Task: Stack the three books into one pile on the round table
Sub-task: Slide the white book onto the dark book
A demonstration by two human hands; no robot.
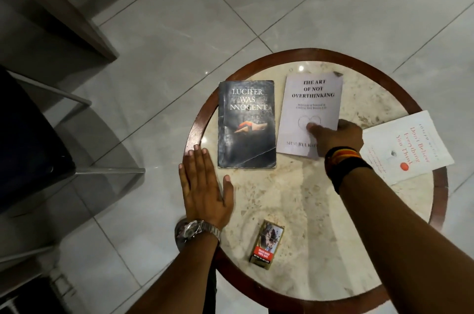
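Observation:
Three books lie apart on the round table (302, 198), a marble top with a dark wooden rim. A dark worn book (246, 124) titled "Lucifer Was Innocent" lies at the left. A pale grey book (310, 106) titled "The Art of Not Overthinking" lies in the middle. A white book (407, 147) with red lettering lies at the right, turned sideways and overhanging the rim. My right hand (336, 138) grips the grey book's lower right corner, thumb on its cover. My left hand (205, 185) rests flat and open on the table's left edge, beside the dark book.
A small cigarette pack (267, 244) lies near the table's front edge. A dark chair (30, 139) with metal legs stands at the left on the tiled floor. A wooden furniture edge (64, 13) runs across the upper left.

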